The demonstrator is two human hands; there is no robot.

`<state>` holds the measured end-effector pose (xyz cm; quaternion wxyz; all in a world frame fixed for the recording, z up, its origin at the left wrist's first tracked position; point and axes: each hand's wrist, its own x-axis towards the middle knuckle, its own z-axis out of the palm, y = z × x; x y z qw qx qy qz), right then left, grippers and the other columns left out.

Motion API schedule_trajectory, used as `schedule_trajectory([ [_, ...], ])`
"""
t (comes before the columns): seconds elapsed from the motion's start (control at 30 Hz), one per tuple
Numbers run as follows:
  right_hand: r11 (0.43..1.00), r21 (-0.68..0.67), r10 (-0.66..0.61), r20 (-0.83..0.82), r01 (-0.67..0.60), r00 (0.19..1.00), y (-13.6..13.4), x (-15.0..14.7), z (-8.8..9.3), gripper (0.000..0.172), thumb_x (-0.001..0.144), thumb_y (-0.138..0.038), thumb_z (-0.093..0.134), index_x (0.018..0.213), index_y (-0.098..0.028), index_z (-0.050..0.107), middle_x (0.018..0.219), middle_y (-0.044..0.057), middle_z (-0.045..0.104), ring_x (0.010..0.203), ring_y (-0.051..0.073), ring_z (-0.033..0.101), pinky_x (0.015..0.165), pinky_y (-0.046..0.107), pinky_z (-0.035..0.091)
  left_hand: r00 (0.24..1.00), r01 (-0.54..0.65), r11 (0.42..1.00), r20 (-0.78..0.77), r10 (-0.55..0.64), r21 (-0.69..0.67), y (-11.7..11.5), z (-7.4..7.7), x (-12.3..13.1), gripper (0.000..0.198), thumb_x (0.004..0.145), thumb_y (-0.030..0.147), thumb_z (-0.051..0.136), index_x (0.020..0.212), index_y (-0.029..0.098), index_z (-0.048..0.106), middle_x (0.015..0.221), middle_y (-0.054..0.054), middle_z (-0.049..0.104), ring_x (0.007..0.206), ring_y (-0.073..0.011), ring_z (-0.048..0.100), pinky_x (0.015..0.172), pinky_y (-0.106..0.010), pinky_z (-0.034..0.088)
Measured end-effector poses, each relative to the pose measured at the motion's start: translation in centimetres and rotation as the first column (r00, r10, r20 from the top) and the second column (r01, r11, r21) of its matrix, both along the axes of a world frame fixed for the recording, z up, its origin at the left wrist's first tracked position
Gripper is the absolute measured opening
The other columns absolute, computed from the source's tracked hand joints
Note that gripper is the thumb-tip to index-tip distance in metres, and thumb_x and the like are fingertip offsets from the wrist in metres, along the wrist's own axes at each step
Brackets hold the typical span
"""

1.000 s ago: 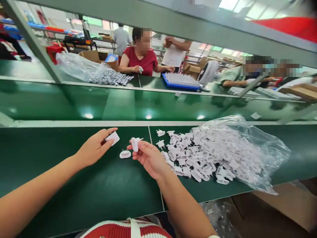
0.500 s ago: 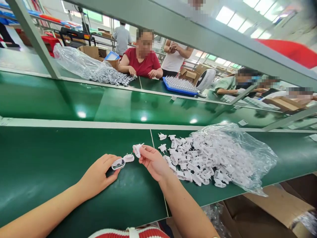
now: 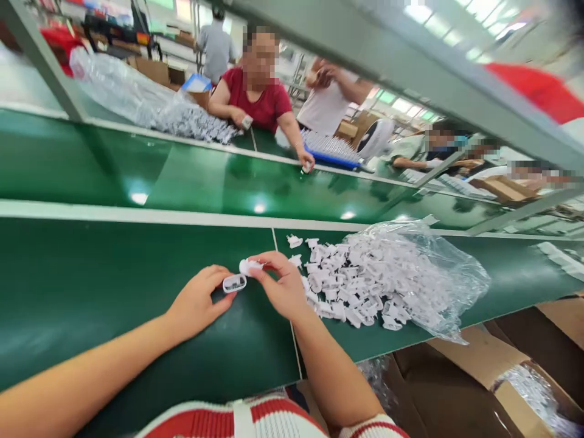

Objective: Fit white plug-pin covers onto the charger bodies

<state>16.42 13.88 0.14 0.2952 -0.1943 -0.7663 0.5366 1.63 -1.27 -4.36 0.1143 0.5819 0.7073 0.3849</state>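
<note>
Left fingers (image 3: 213, 274) closed round a white housing (image 3: 234, 283), oval open end facing me. Right fingers (image 3: 274, 260) pinching a white plug piece (image 3: 249, 267), just beyond and right of the housing; can't tell if the two touch. Both over the green worktop (image 3: 114, 261). To my right: pile of similar pieces (image 3: 360, 274), partly inside a clear plastic bag (image 3: 456, 283), some lying loose at its left.

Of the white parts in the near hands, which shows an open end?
The white housing in the left hand: its oval opening faces the camera. The white piece in the right hand shows no such opening.
</note>
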Motion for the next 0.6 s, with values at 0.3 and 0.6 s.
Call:
schedule_trajectory([
  [0.3, 0.902, 0.428, 0.014, 0.086, -0.050, 0.996, -0.9, -0.1, -0.6, 0.020, 0.093, -0.021, 0.069, 0.109, -0.030, 0.077, 0.105, 0.003, 0.078, 0.100, 0.019, 0.071, 0.090, 0.036, 0.059, 0.997, 0.038, 0.999, 0.064, -0.037, -0.014, 0.2, -0.3, -1.9, 0.026, 0.091, 0.036, 0.068, 0.111, 0.019, 0.071, 0.108, -0.007, 0.069, 0.097, -0.0239, 0.058, 0.089, -0.040, 0.049],
  [0.6, 0.837, 0.524, 0.111, 0.118, -0.157, 0.987, -1.3, -1.0, -1.3, 0.027, 0.099, -0.018, 0.058, 0.119, -0.030, 0.072, 0.110, 0.003, 0.077, 0.104, 0.019, 0.070, 0.093, 0.038, 0.058, 0.993, 0.046, 0.999, 0.108, -0.043, -0.021, 0.1, -0.2, -1.9, 0.022, 0.093, 0.034, 0.066, 0.109, 0.020, 0.071, 0.106, -0.007, 0.069, 0.097, -0.0241, 0.058, 0.092, -0.042, 0.049],
])
